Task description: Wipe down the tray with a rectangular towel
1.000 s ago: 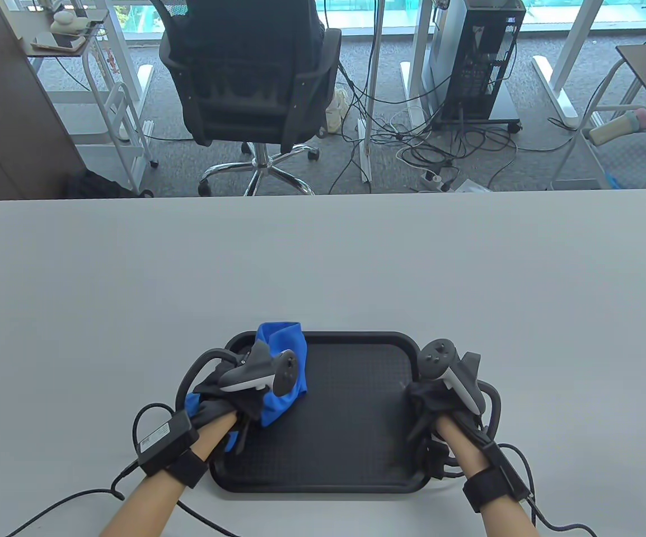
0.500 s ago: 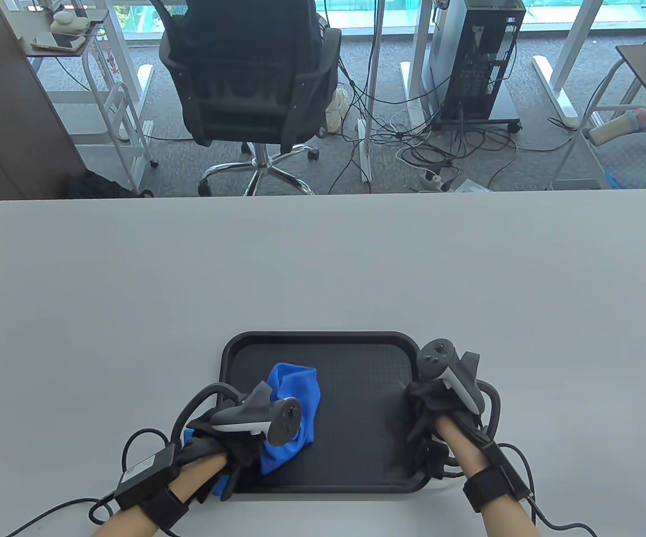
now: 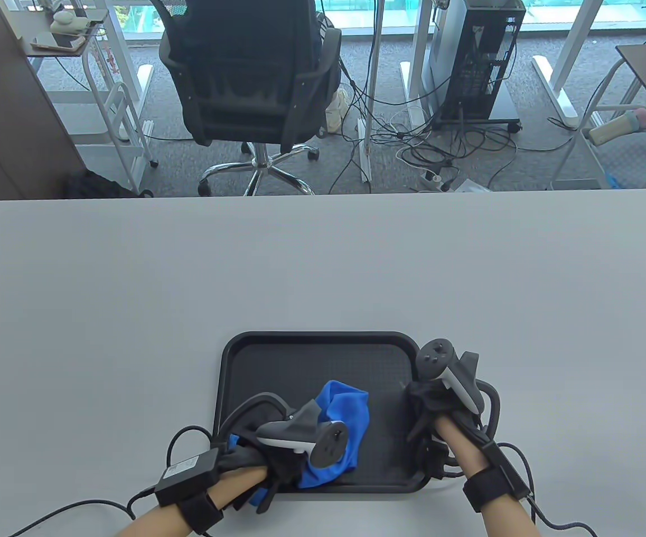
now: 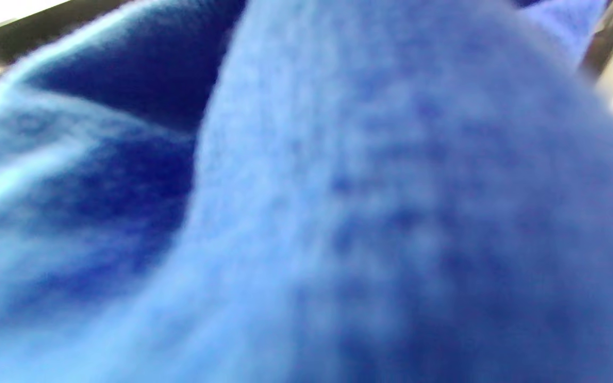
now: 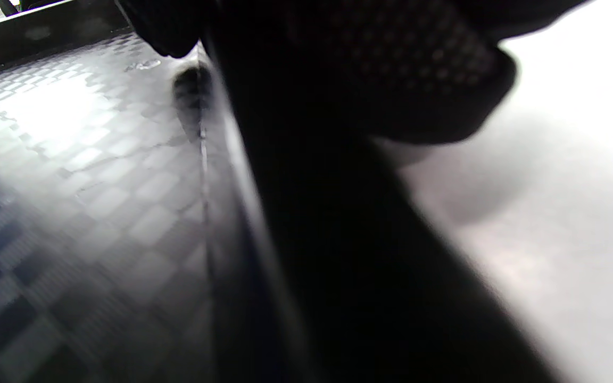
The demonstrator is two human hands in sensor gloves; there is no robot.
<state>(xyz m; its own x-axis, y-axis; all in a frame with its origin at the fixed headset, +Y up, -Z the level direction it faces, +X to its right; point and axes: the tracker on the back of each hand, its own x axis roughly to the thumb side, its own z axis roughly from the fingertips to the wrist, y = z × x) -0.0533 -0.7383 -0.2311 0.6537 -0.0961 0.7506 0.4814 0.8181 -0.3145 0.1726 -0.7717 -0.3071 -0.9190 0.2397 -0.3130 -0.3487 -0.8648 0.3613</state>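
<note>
Office clutter fills the upper part of the table view: a black swivel chair at upper centre, a computer tower to its right, and loose cables across the grey carpet. Below that, a pale grey desk spans the frame.

At the lower centre of the desk sits a black tray with a textured floor and a raised rim. A bunched blue towel lies on the tray's floor in its lower-left part, near the bottom rim. The left hand rests on top of the towel and presses it against the tray; how its fingers lie cannot be told, since the tracker and the cloth cover them. In the left wrist view the towel fills nearly the whole frame, blurred, with a sliver of the tray at the upper left.

The right hand is at the tray's right rim. In the right wrist view its dark gloved fingers wrap over the rim, with the tray's checkered floor at left and the desk at right.
</note>
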